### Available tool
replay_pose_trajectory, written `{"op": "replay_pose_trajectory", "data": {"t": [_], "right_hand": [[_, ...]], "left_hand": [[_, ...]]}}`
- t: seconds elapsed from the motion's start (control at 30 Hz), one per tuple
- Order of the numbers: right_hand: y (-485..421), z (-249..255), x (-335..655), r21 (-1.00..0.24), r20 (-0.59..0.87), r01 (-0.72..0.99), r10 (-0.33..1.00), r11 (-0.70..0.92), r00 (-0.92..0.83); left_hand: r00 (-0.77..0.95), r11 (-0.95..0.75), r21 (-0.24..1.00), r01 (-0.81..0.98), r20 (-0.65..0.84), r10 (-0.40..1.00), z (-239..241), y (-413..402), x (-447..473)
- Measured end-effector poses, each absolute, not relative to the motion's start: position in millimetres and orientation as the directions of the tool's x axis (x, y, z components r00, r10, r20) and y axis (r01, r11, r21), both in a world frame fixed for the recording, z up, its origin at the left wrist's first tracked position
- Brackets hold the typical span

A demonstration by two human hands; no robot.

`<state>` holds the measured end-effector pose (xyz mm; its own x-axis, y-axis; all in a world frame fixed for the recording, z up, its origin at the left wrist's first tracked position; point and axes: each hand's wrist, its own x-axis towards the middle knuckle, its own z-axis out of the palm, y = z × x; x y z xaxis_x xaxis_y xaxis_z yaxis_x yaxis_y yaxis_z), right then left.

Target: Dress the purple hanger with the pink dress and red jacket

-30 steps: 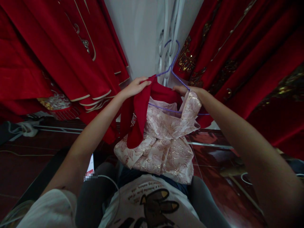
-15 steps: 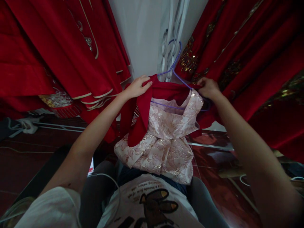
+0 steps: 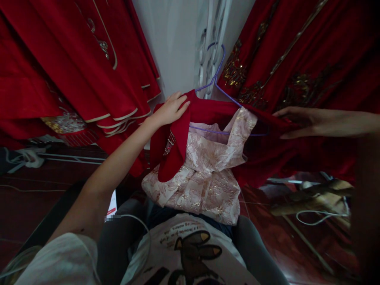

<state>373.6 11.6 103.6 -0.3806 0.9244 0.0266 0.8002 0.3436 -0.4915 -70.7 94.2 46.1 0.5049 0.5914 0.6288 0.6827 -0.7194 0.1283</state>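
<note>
A red garment point(image 3: 175, 142) with a pale pink and gold brocade lining point(image 3: 204, 166) hangs over a purple wire hanger point(image 3: 218, 81) in front of me, above my lap. My left hand point(image 3: 169, 109) is closed on the garment's left shoulder, near the hanger's neck. My right hand point(image 3: 292, 120) reaches out to the right with its fingers stretched flat along the red fabric of the right sleeve. It grips nothing.
Red embroidered robes point(image 3: 74, 71) hang at the left and more red cloth with gold trim point(image 3: 297, 59) at the right. A white wall point(image 3: 175, 39) lies between them. The dark red tiled floor point(image 3: 35, 186) carries cables and a wooden piece point(image 3: 311, 198).
My right hand left the hanger's right end and slid far to the right along the sleeve, its fingers now flat. My left hand stayed on the left shoulder.
</note>
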Motion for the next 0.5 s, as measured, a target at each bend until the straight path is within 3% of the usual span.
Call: {"op": "replay_pose_trajectory", "data": {"t": [0.1, 0.17, 0.3, 0.37, 0.5], "right_hand": [[7.0, 100.1, 355.0, -0.536, 0.048, 0.797, 0.952, 0.280, -0.303], [10.2, 90.8, 338.5, -0.590, 0.202, 0.754, 0.957, 0.290, -0.210], [19.4, 68.6, 298.8, -0.460, 0.532, 0.844, 0.847, 0.275, 0.015], [24.4, 56.8, 274.2, -0.485, 0.616, 0.829, 0.781, 0.277, 0.099], [35.5, 35.4, 210.9, -0.543, 0.629, 0.674, 0.775, 0.501, -0.069]], "left_hand": [[0.525, -0.686, 0.048, 0.726, 0.605, 0.598, 45.9, 91.1, -69.8], [0.530, -0.669, 0.012, 0.743, 0.599, 0.600, 45.6, 89.0, -68.5], [0.519, -0.634, -0.020, 0.773, 0.593, 0.615, 43.3, 83.2, -63.1], [0.506, -0.607, -0.035, 0.794, 0.591, 0.628, 41.2, 79.4, -58.9], [0.475, -0.556, -0.052, 0.829, 0.591, 0.652, 37.7, 73.2, -51.8]]}}
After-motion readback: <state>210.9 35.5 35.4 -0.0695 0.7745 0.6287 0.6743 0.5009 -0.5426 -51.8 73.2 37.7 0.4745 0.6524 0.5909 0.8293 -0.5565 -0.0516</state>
